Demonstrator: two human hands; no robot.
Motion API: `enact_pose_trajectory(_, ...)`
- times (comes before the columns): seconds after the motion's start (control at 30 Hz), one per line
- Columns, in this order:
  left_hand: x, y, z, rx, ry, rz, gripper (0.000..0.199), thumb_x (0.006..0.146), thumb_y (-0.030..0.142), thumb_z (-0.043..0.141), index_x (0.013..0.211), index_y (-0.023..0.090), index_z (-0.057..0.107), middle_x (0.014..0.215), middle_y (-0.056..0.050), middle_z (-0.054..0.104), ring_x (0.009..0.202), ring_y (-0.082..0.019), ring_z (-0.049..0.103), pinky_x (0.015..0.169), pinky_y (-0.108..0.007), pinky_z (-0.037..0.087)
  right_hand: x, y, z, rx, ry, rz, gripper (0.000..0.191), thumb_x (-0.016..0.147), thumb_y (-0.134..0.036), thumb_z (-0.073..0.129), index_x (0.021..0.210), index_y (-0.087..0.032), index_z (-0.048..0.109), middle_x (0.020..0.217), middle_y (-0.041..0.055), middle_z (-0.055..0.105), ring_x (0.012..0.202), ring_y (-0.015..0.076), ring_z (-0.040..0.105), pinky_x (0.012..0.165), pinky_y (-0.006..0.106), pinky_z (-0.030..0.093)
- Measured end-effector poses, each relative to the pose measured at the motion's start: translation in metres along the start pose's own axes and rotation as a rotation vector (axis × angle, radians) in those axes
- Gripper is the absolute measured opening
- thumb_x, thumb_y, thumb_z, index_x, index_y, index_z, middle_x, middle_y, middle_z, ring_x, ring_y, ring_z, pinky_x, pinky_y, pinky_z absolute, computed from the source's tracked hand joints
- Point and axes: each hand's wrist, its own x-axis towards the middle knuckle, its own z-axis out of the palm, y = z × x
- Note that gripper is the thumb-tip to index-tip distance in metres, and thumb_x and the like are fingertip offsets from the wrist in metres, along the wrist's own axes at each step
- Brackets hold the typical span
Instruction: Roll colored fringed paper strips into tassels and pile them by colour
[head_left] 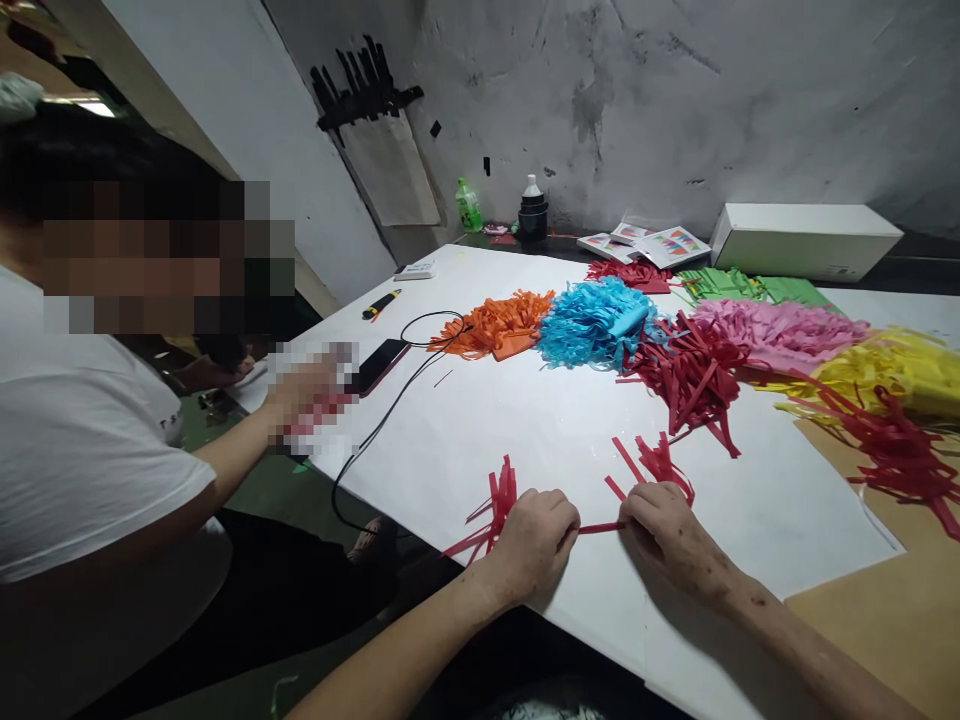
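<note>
A narrow red strip (600, 527) stretches level between my two hands, low over the white table sheet (480, 430). My left hand (536, 535) is closed on its left end, and red fringe (502, 500) fans out beyond the knuckles. My right hand (664, 525) pinches the other end, with more red fringe (661, 462) sticking up behind the fingers. Beyond my right hand lies a loose dark red fringe pile (694, 375). Blue fringe (596, 322) and orange fringe (499, 325) are bunched to its left.
Pink fringe (780, 335), yellow fringe (892, 370) and green fringe (742, 287) lie at the right. A phone (380, 366), a black cable (375, 430) and a cutter (381, 305) are at the left, beside a seated person (90, 430). A white box (802, 240) stands behind.
</note>
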Motion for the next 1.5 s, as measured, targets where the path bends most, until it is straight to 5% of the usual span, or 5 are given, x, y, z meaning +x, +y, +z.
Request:
enact_pose_trajectory(0.4,-0.009,-0.001,-0.004,0.351,-0.024,0.456,0.016,0.088,0.004,0.050,0.083,0.018,0.057,0.078,-0.005,0.054,0.069,-0.019,0.045,0.063,-0.036,0.034,-0.005,-0.009,-0.009,-0.332,-0.046,-0.308,0.029,0.086,0.004,0.040,0.075,-0.018,0.055,0.077,0.0049,0.055,0.071,0.0201,0.044,0.075,0.037,0.035)
enact_pose_trajectory(1.0,0.010,0.007,0.001,0.091,-0.112,-0.004,0.011,0.088,0.016,0.058,0.077,0.018,0.056,0.080,-0.002,0.062,0.070,-0.018,0.056,0.061,-0.030,0.037,0.016,-0.020,-0.001,-0.477,-0.059,-0.241,0.015,0.076,-0.003,0.061,0.073,-0.018,0.058,0.080,0.0059,0.060,0.072,0.0222,0.049,0.069,0.037,0.033)
enact_pose_trajectory(1.23,0.016,0.001,-0.016,-0.002,-0.074,0.076,0.010,0.076,0.009,0.060,0.075,0.019,0.059,0.076,0.001,0.064,0.070,-0.016,0.056,0.065,-0.028,0.037,0.018,-0.024,-0.015,0.075,-0.041,-0.011,0.022,0.073,0.002,0.045,0.074,-0.020,0.048,0.073,0.0005,0.055,0.065,0.0164,0.046,0.059,0.028,0.032)
enact_pose_trajectory(1.37,0.021,0.002,-0.042,-0.260,0.041,0.064,0.017,0.072,0.005,0.056,0.077,0.019,0.063,0.068,0.003,0.059,0.063,-0.013,0.049,0.063,-0.026,0.034,0.027,-0.033,-0.034,0.599,-0.128,0.232,0.015,0.083,-0.014,0.051,0.096,-0.020,0.057,0.069,-0.0038,0.053,0.060,0.0128,0.045,0.056,0.025,0.033)
enact_pose_trajectory(1.5,0.023,0.011,-0.062,-0.538,0.120,-0.001,0.015,0.071,0.006,0.056,0.075,0.017,0.066,0.066,0.003,0.058,0.060,-0.011,0.045,0.060,-0.024,0.033,0.036,-0.046,-0.047,0.962,-0.180,0.390,0.020,0.080,-0.035,0.069,0.077,-0.016,0.062,0.061,-0.0036,0.051,0.054,0.0104,0.042,0.052,0.023,0.030)
